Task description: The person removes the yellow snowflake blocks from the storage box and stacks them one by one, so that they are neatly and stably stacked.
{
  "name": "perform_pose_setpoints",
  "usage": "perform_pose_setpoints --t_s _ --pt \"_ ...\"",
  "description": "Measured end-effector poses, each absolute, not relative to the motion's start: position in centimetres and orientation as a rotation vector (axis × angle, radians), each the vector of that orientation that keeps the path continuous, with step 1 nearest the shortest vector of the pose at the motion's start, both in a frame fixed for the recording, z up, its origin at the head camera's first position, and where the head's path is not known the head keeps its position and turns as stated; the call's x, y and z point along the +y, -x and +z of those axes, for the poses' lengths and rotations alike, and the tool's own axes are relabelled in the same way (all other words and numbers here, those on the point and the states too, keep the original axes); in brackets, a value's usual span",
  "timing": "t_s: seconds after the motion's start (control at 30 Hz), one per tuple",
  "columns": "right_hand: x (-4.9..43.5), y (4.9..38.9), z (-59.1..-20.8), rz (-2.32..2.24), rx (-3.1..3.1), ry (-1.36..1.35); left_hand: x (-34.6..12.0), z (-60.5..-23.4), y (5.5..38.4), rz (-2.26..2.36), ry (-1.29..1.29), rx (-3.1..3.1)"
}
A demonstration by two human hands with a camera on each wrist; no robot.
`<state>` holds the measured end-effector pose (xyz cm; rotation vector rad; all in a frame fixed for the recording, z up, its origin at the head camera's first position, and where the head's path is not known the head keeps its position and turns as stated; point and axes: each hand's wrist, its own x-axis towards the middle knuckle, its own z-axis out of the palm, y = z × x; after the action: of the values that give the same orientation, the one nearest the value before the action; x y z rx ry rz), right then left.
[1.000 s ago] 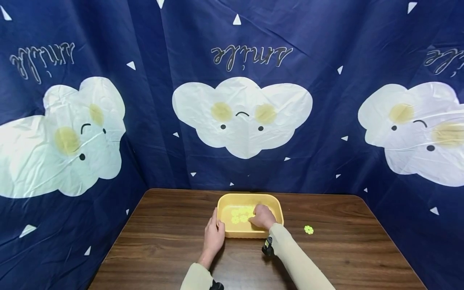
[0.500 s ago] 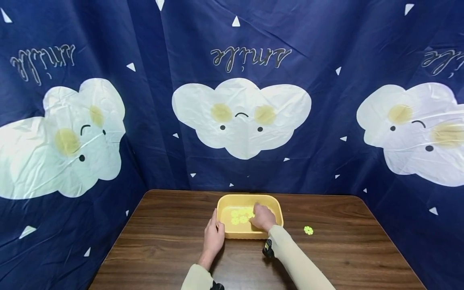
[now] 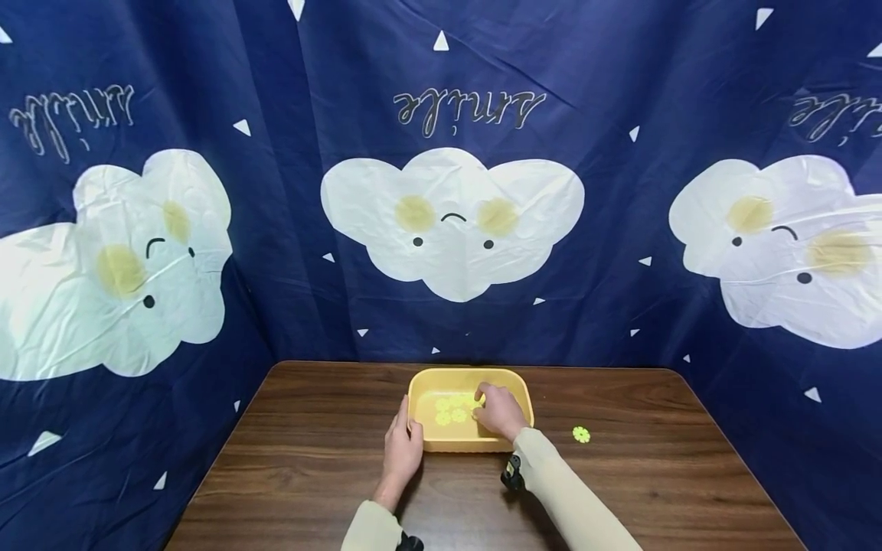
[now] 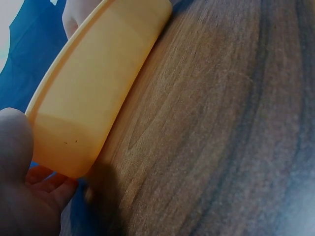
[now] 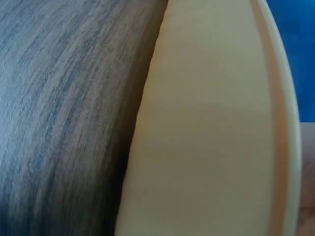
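A yellow plastic bin (image 3: 475, 445) stands on the wooden table with several small yellow-green flower-shaped pieces (image 3: 443, 418) on its floor. My left hand (image 3: 403, 451) holds the bin's near left corner; in the left wrist view its thumb (image 4: 14, 142) lies at the rim and its other fingers reach round the corner. Over the bin's right part, my right hand (image 3: 501, 413) reaches in, thumb and index finger apart and bent near the rightmost pieces. No piece shows clearly in its grasp. The right wrist view shows mostly the bin's outer wall (image 5: 211, 123), which hides the fingers.
One loose flower-shaped piece (image 3: 582, 435) lies on the table (image 3: 654, 474) right of the bin. A dark blue curtain (image 3: 620, 306) with cloud prints hangs behind the table's far edge and along both sides.
The right hand's thumb and index finger have spread slightly inside the bin. The left hand keeps its place on the bin, and the whole head view has shifted a little.
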<state>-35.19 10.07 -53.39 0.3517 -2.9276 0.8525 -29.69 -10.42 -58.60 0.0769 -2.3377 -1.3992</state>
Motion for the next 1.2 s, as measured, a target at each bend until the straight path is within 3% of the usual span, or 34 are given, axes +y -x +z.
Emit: perform_pose_setpoints --t_s 0.33,0.7,1.2 --pt "11.5 35.0 -51.7 0.904 -2.798 -0.414 -10.4 -58.4 29.5 -1.409 -0.083 -2.339" --pt "16.0 35.0 -48.4 1.060 -2.686 -0.287 -10.3 -58.5 29.6 -1.403 -0.073 -2.332" --pt "22.4 34.2 -48.1 1.048 -2.645 -0.200 -10.5 -58.5 29.6 -1.378 -0.066 -2.340"
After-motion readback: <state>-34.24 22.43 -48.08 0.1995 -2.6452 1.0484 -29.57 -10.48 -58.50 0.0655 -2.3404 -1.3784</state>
